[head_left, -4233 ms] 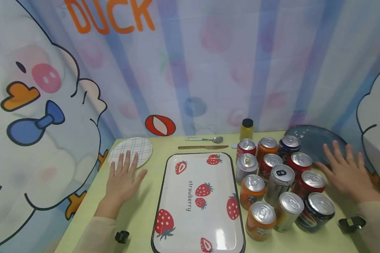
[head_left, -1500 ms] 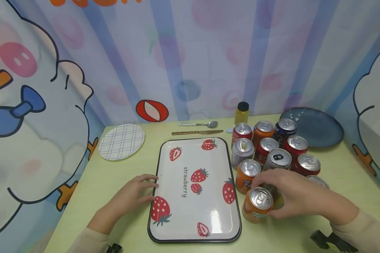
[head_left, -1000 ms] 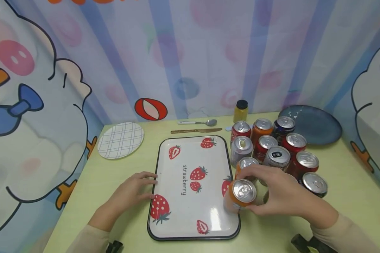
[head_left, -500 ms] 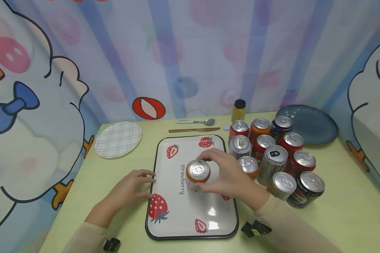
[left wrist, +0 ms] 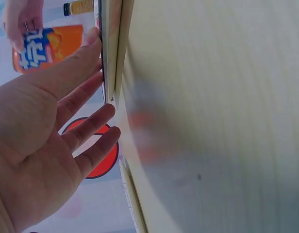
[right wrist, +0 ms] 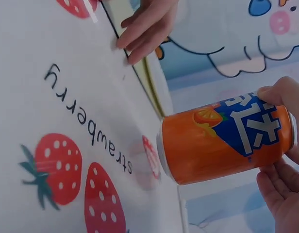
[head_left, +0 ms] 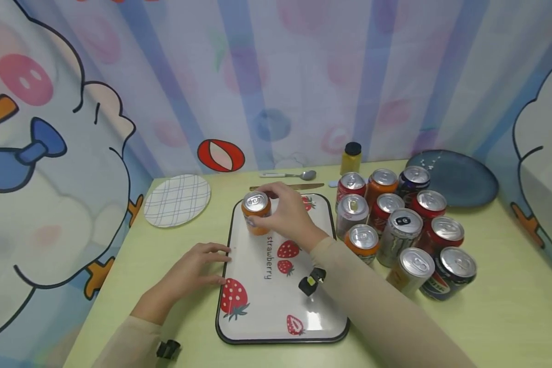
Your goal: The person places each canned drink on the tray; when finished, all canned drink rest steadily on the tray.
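Observation:
My right hand (head_left: 287,212) grips an orange soda can (head_left: 256,202) near its top, over the far left part of the white strawberry tray (head_left: 276,312). In the right wrist view the orange can (right wrist: 212,145) has its base close to the tray's surface; whether they touch I cannot tell. My left hand (head_left: 188,273) rests its fingertips on the tray's left rim, fingers loosely spread, with nothing in its grasp. In the left wrist view, the left hand (left wrist: 47,126) has its fingertips against the tray's edge.
Several soda cans (head_left: 402,230) crowd the table right of the tray. Behind it lie a knife (head_left: 299,186) and a spoon (head_left: 305,175), with a yellow black-capped jar (head_left: 351,159) nearby. A checked plate (head_left: 177,201) sits at left, a dark plate (head_left: 469,179) at back right.
My right hand has taken the nearest orange can from the group and carried it left and away over the tray. Earlier, my left hand came from near the checked plate to the tray's rim.

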`<state>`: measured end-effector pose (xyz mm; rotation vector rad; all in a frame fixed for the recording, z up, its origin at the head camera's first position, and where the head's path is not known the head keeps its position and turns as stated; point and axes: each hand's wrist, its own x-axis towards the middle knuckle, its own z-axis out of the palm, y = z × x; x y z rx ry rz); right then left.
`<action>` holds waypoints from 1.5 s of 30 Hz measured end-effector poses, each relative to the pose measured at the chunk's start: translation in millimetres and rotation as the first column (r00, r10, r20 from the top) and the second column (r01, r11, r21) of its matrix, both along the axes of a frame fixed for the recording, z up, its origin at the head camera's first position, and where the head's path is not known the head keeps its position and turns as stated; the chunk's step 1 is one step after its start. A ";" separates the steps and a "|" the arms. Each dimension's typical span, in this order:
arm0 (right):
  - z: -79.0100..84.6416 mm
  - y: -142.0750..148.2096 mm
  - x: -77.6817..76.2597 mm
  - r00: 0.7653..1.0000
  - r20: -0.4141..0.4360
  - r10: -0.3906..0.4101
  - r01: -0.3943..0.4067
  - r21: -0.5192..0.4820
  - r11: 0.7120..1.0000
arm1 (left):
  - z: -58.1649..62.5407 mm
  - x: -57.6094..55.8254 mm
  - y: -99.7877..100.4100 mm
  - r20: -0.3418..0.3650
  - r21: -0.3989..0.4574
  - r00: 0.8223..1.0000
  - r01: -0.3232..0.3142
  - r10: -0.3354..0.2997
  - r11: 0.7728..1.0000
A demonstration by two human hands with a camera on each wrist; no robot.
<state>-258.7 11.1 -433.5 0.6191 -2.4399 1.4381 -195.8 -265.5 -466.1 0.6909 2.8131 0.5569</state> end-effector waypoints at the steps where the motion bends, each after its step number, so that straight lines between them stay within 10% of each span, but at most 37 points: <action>1: -1.4 -4.8 -5.7 1.000 0.012 -0.002 0.002 -0.010 1.000 | 0.8 0.0 -0.5 -0.004 -0.005 1.000 0.002 -0.002 1.000; 11: -9.5 -22.9 -35.3 0.994 0.108 -0.036 0.036 0.003 0.999 | 1.8 -0.2 0.9 0.017 -0.016 1.000 -0.013 0.014 1.000; 24: -14.7 -20.3 -28.8 0.984 0.158 -0.086 0.067 0.124 0.990 | -0.9 1.6 6.5 0.031 -0.029 0.998 -0.050 0.051 0.998; 33: 0.0 3.5 21.7 0.985 0.169 -0.036 0.002 0.199 0.980 | -0.2 0.8 4.7 0.017 -0.015 0.999 -0.043 0.043 0.999; 45: 28.1 93.5 105.8 0.995 -0.068 0.073 -0.048 0.312 0.949 | -0.7 1.9 4.5 0.000 -0.031 0.999 -0.038 0.038 0.999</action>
